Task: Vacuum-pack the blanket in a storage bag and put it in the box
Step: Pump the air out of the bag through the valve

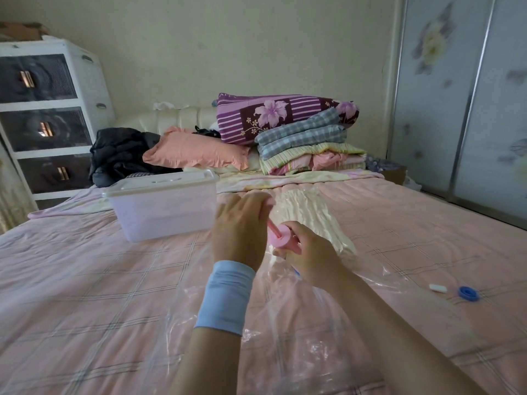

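mid-frame, left hand (242,223) clamps the pink pump (283,236) plunger, right hand (309,253) clamps its barrel, above the bagged blanket (309,216).

One head-worn wide-angle camera looks forward and down from the near edge of the bed (85,280), close above it, facing the headboard (176,118) and wall (256,52).

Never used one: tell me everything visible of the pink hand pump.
The hand pump is pink, plastic-looking: a thick barrel with a round disc top and a thin rod rising up-left from its middle. It stands tilted over the clear storage bag beside the cream blanket. The right hand grips the barrel; the left hand closes over the rod's end, hiding the handle. Its base is hidden.
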The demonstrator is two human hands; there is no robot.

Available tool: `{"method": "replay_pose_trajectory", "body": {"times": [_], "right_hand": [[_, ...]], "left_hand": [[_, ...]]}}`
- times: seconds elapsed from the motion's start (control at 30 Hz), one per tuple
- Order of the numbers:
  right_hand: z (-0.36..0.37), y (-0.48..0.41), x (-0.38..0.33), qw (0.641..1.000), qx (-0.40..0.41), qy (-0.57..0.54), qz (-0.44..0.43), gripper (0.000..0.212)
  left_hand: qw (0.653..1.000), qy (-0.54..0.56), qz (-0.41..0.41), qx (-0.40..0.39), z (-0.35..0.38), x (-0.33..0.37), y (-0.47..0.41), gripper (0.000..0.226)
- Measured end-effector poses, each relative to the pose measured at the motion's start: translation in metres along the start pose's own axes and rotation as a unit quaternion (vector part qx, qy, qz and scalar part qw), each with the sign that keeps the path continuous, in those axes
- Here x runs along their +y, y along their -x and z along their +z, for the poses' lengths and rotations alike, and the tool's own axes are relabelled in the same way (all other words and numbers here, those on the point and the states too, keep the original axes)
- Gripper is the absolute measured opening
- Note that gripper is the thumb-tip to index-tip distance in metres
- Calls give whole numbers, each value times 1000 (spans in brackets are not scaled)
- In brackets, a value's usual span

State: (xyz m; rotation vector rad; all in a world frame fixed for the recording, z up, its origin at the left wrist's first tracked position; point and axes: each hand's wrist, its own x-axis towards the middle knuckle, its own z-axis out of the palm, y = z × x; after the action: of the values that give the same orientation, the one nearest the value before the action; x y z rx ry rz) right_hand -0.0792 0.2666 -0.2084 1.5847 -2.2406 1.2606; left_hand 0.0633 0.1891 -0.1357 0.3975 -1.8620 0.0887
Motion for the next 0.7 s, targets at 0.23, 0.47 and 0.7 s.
{"method": "replay_pose_trajectory", "body": {"times": [0.23, 0.47, 0.7], "right_hand": [[-6, -1, 2, 1000, -24, 1, 3, 49], [-4, -3, -1, 1000, -18, 18, -12, 50], [-10, -5, 9, 999, -39, 7, 1, 50]], "left_hand": [[992, 56, -5, 113, -9, 10, -9, 18], [998, 57, 9, -23, 12, 7, 16, 19], [987, 43, 10, 155, -31, 16, -37, 20]]}}
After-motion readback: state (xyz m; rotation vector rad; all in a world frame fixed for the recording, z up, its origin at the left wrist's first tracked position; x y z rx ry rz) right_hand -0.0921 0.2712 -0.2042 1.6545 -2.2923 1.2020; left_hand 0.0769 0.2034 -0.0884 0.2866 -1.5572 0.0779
